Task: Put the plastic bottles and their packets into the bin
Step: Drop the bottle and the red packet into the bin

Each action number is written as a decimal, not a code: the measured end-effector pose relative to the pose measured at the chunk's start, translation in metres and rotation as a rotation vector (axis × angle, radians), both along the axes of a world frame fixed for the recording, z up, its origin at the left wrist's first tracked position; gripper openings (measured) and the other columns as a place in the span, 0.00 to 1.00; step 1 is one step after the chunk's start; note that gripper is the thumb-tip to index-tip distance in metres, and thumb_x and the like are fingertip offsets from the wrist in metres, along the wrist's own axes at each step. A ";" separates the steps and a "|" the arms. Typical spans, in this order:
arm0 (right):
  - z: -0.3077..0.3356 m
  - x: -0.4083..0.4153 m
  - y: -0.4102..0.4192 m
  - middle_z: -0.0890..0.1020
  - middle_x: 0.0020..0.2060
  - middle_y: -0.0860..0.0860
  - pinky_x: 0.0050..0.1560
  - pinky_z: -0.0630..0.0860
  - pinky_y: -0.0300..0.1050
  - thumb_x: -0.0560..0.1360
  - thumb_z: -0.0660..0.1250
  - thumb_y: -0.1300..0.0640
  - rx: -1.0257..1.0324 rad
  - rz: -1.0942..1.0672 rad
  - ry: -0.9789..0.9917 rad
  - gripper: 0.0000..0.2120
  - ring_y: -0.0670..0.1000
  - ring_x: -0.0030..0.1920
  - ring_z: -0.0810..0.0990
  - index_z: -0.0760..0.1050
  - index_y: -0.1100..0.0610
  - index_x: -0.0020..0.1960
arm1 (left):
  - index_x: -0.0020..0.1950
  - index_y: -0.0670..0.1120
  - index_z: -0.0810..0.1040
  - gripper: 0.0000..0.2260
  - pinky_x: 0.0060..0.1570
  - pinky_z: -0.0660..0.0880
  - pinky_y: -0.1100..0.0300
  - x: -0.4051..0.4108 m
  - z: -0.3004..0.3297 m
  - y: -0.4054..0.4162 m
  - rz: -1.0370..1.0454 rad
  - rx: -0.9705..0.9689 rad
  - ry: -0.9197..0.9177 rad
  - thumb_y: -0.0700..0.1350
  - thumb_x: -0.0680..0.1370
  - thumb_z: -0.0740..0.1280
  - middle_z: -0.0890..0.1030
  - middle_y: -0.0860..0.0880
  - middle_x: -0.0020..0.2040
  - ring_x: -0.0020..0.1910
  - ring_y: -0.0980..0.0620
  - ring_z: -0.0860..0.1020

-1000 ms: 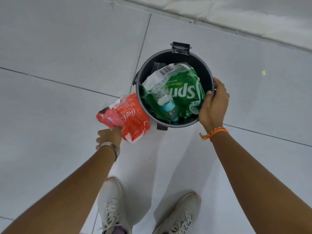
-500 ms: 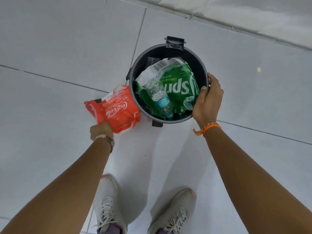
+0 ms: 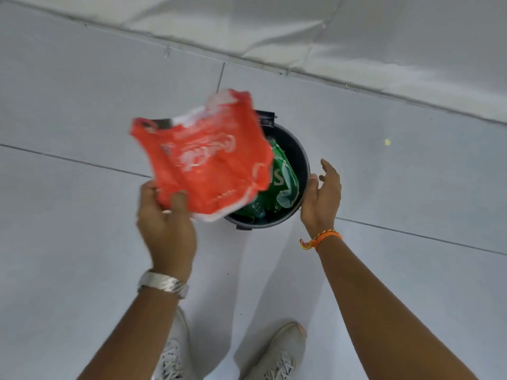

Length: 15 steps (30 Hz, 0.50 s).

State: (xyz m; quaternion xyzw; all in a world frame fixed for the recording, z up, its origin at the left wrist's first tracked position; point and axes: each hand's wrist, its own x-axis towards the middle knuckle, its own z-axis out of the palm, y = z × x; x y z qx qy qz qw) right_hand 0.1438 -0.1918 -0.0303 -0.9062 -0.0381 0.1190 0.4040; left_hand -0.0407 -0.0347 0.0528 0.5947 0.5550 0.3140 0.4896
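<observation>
Pale tiled floor (image 3: 82,242); left hand (image 3: 164,223) grip pinches red packet (image 3: 208,160); right hand (image 3: 321,198) open beside bin (image 3: 301,157).

Head-worn view, steeply downward, near floor (image 3: 82,242).

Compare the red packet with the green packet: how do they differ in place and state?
The red packet is held up by the left hand, partly over the bin; the green packet lies inside it. The red one is spread out; the green one is crumpled. Both are printed plastic.
</observation>
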 end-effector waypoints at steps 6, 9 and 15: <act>0.057 -0.007 0.001 0.74 0.67 0.47 0.62 0.77 0.52 0.82 0.59 0.57 0.131 -0.074 -0.190 0.18 0.50 0.63 0.75 0.70 0.55 0.72 | 0.65 0.40 0.73 0.17 0.43 0.73 0.56 0.043 -0.021 -0.010 -0.423 -0.029 0.448 0.44 0.78 0.65 0.83 0.41 0.51 0.48 0.38 0.82; 0.075 -0.021 0.015 0.69 0.72 0.52 0.68 0.71 0.56 0.79 0.64 0.57 0.002 0.245 -0.252 0.24 0.54 0.70 0.69 0.67 0.54 0.74 | 0.74 0.38 0.66 0.32 0.56 0.74 0.45 0.055 -0.018 0.001 -0.639 0.199 0.787 0.47 0.73 0.72 0.73 0.37 0.67 0.62 0.35 0.75; 0.076 -0.031 0.059 0.61 0.80 0.54 0.61 0.73 0.60 0.74 0.64 0.50 -0.548 0.651 -0.449 0.29 0.61 0.73 0.68 0.68 0.54 0.74 | 0.78 0.45 0.61 0.40 0.59 0.76 0.44 0.080 -0.016 0.010 -1.007 0.430 0.974 0.50 0.70 0.76 0.66 0.39 0.74 0.67 0.35 0.71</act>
